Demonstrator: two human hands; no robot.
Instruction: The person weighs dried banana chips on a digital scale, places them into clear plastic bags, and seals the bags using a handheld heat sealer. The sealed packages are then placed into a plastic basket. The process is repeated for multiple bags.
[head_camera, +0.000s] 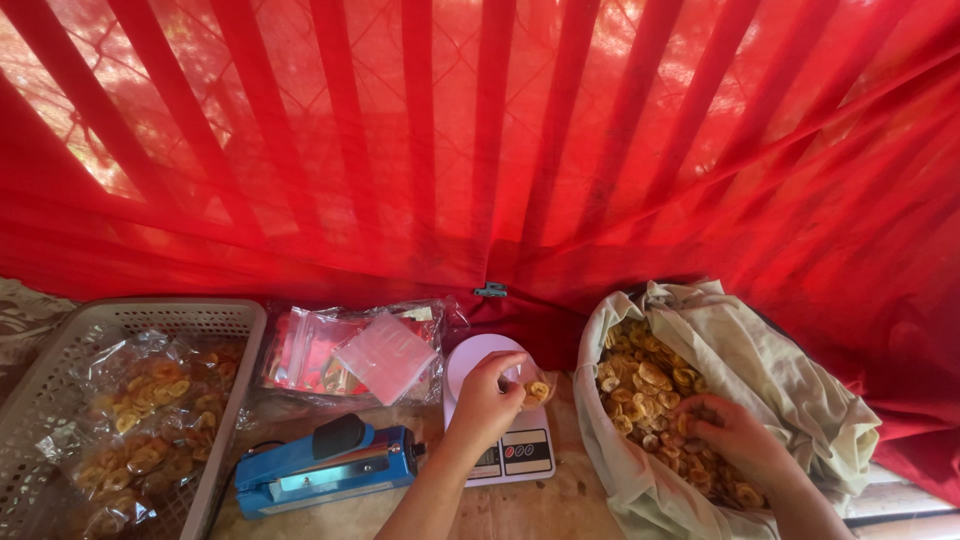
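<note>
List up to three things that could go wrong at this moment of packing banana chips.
1. The small clear bag of chips, held by the left hand over the white kitchen scale, may tip and spill.
2. The right hand, digging in the cloth-lined sack of chips, may crush chips.
3. The blue heat sealer lies close by; an arm may brush it.

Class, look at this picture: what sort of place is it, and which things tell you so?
Probably a small home snack-packing spot: a sack of banana chips, a scale, a blue sealer and a basket of filled bags, under red cloth.
</note>
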